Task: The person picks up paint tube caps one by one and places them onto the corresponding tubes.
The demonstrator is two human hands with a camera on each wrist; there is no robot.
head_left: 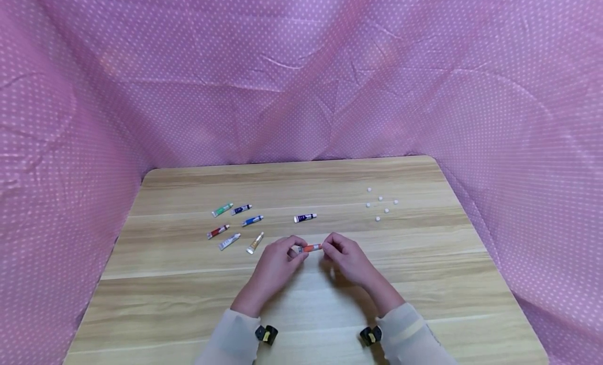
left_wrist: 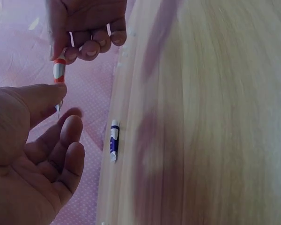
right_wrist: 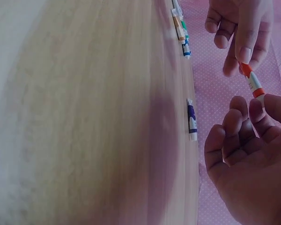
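An orange-red paint tube [head_left: 312, 247] is held between the two hands, above the wooden table [head_left: 301, 323]. My left hand [head_left: 279, 260] pinches its flat crimped end between thumb and forefinger. At the other end, the thumb and forefinger of my right hand [head_left: 347, 257] pinch the cap end, and those fingertips hide the cap. The right wrist view shows the white and orange tube [right_wrist: 253, 82] tilted, with the right hand's other fingers loosely curled. Beyond the hands lies a dark purple paint tube [head_left: 305, 218], its capless-or-capped nozzle too small to tell.
Left of the hands lie several more tubes: green [head_left: 222, 210], violet [head_left: 242, 209], blue [head_left: 252, 221], red [head_left: 218, 231], white [head_left: 230, 241] and gold [head_left: 255, 243]. Several small white caps [head_left: 380, 199] are scattered at the back right. Pink dotted cloth [head_left: 292, 108] surrounds the table.
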